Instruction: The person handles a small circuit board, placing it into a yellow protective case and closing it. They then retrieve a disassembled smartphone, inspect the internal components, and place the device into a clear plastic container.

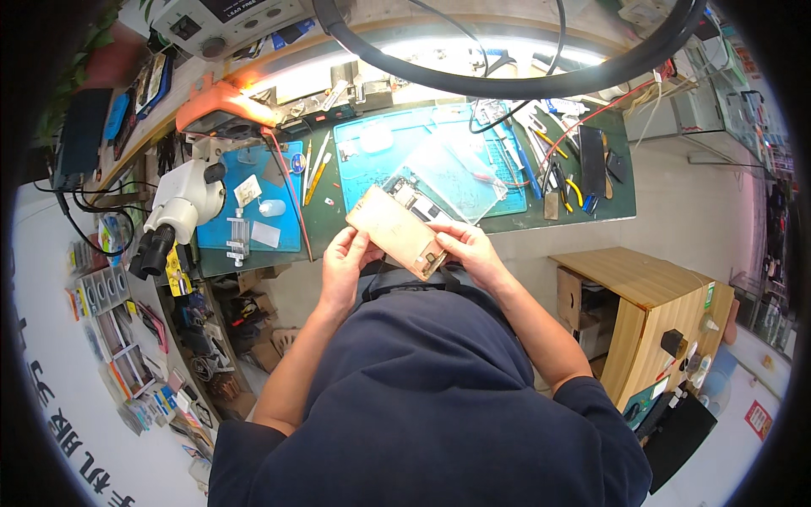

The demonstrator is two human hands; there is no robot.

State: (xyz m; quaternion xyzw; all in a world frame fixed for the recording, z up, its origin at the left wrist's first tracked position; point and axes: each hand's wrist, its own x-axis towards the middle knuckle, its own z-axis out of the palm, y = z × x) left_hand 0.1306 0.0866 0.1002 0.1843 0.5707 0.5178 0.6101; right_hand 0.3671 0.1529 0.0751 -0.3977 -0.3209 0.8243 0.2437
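Note:
My left hand [345,264] and my right hand [470,251] hold a flat gold phone panel [397,230] between them, tilted in front of my waist. The left fingers and thumb pinch its left edge; the right ones grip its right edge. At its near end a small dark part with a cable [432,257] shows. Just beyond the panel, partly hidden by it, sits an opened phone [420,203] with its inner parts bare. A clear plastic sheet or tray [460,188] lies right beside that phone on the blue mat [372,160].
A white microscope [182,203] stands at the left over a second blue mat [287,224]. Pliers [575,193] and several other tools lie on the right of the bench. A black ring [507,84] hangs overhead. A wooden cabinet [642,279] stands at my right.

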